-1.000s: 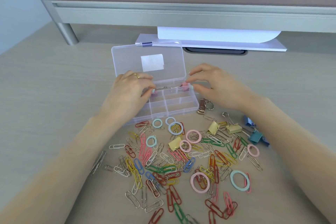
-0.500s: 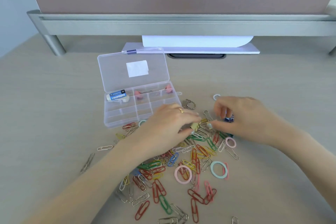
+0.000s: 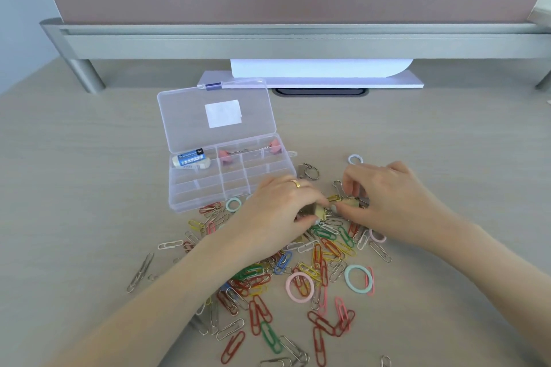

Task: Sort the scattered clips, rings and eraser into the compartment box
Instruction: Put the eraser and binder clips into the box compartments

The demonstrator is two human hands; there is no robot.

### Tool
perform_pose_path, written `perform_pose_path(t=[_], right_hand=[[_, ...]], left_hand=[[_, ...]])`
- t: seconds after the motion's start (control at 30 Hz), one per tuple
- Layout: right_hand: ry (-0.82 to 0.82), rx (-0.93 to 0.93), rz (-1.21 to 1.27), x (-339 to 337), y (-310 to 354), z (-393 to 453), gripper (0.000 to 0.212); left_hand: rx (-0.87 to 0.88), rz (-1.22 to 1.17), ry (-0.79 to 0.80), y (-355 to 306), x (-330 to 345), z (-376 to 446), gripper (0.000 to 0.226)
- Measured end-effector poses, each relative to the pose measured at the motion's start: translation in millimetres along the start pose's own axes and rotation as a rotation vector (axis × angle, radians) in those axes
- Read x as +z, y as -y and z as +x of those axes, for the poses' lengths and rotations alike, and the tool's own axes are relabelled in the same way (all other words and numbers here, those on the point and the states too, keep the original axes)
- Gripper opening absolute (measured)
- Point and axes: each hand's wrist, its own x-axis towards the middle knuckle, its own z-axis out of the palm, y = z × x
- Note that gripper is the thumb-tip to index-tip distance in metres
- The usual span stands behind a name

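Two hands at work over scattered stationery on a pale wood-grain surface.

- Left hand [image 3: 283, 208]: ring on one finger; fingers curled, pinching a yellow binder clip [image 3: 319, 211] at the top of the pile.
- Right hand [image 3: 384, 199]: fingers curled, pinching a second yellow binder clip [image 3: 351, 202] just beside the first.
- Compartment box [image 3: 229, 170]: clear plastic, lid open and lying flat toward the surface's far edge, left of both hands.
- Eraser [image 3: 190, 159]: white with blue sleeve, in the box's far-left compartment.
- Pink binder clips [image 3: 225, 156]: two, in the far row of compartments, right of the eraser.
- Paper clips [image 3: 268, 292]: many colours, strewn across the middle toward the near edge.
- Rings: pink ring [image 3: 299, 287] and mint ring [image 3: 356, 278] near the pile's right side; another mint one [image 3: 233, 205] touching the box's near wall; a pale ring [image 3: 355, 159] beyond the right hand.
- Metal key ring [image 3: 310, 171]: just right of the box.
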Motion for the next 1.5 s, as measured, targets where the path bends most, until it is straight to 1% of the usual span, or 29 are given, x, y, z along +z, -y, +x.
perform_pose_path(t=[0.17, 0.27, 0.33, 0.4, 0.5, 0.53, 0.6, 0.7, 0.83, 0.9, 1.0, 1.1, 1.23, 1.5], right_hand=[[0.031, 0.067, 0.151, -7.4, 1.5, 1.5, 0.021], [0.049, 0.103, 0.247, -14.1, 2.3, 0.6, 0.018], [0.042, 0.111, 0.313, -19.7, 0.9, 1.0, 0.017], [0.027, 0.113, 0.37, -24.9, -2.8, 4.5, 0.017], [-0.008, 0.074, 0.419, -31.6, -4.1, 17.4, 0.014], [-0.012, 0.052, 0.447, -32.8, -2.8, 23.1, 0.013], [-0.01, 0.005, 0.476, -31.8, 1.9, 36.7, 0.011], [-0.032, -0.099, 0.417, -23.8, 9.5, 60.4, 0.011], [-0.066, -0.247, 0.288, -10.5, 20.6, 86.6, 0.012], [-0.052, -0.281, 0.233, -3.9, 26.0, 95.1, 0.014], [-0.013, -0.3, 0.205, 4.1, 29.2, 102.5, 0.016], [0.013, -0.302, 0.209, 7.3, 26.9, 103.9, 0.016], [0.017, -0.324, 0.22, 10.9, 23.7, 100.4, 0.018], [0.054, -0.264, 0.22, 17.9, 22.8, 82.7, 0.031]], left_hand=[[-0.049, -0.108, -0.012, 7.6, -23.5, -0.8, 0.019], [-0.14, -0.156, -0.01, 14.9, -46.1, -2.7, 0.013], [-0.209, -0.176, -0.037, 23.0, -58.4, -4.5, 0.009], [-0.269, -0.197, -0.139, 31.4, -66.0, -4.1, 0.009], [-0.324, -0.2, -0.339, 42.3, -64.5, 0.2, 0.012], [-0.32, -0.146, -0.379, 45.3, -61.1, 1.6, 0.013], [-0.277, -0.022, -0.404, 52.5, -51.6, 3.2, 0.014], [-0.234, 0.02, -0.398, 60.3, -41.3, 3.5, 0.014], [-0.249, 0.015, -0.387, 66.2, -38.5, 3.2, 0.016], [-0.267, 0.016, -0.375, 68.3, -38.1, 3.2, 0.017], [-0.259, 0.037, -0.357, 71.9, -38.1, 3.6, 0.016], [-0.262, 0.065, -0.303, 73.8, -39.9, 3.1, 0.015], [-0.252, 0.099, -0.283, 74.7, -41.3, 1.7, 0.016], [-0.236, 0.111, -0.261, 73.6, -41.6, -0.3, 0.017]])
